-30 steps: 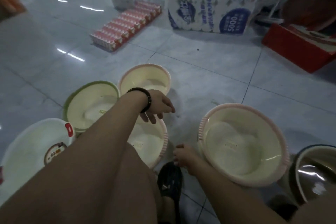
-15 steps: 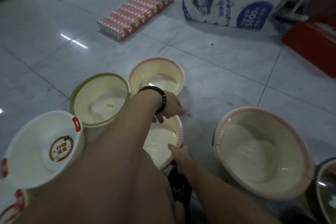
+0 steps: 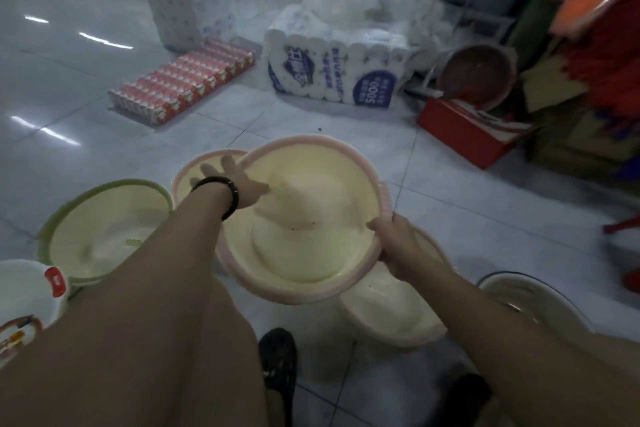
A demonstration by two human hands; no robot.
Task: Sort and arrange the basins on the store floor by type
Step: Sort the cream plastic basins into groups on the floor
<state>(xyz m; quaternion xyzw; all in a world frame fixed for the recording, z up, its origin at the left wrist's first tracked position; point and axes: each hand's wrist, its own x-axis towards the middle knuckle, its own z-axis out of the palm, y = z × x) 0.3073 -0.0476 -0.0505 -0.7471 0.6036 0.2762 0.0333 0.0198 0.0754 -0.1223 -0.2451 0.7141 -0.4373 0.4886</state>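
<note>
I hold a pink-rimmed cream basin [image 3: 304,253] tilted above the floor. My left hand [image 3: 244,184], with a black bracelet on the wrist, grips its left rim, and my right hand [image 3: 394,241] grips its right rim. Partly under it on the right lies a larger pink-rimmed cream basin [image 3: 391,312]. A smaller pink-rimmed basin [image 3: 188,172] sits behind my left hand. To the left rests a green-rimmed cream basin [image 3: 104,229], and a white basin with a red handle tab [image 3: 24,288] is at the far left edge. A shiny metal basin [image 3: 519,291] sits at the right.
A pack of toilet rolls [image 3: 332,76] and a flat pack of red cartons [image 3: 183,87] lie on the tiled floor ahead. A red box [image 3: 464,128] with a brown basin [image 3: 478,76] above it stands at the right among stacked goods. My dark shoe [image 3: 277,357] is below.
Both hands have taken the medium pink-rimmed basin by its rim and lifted it off the floor, up and to the right, over the large basin. The camera has tilted up.
</note>
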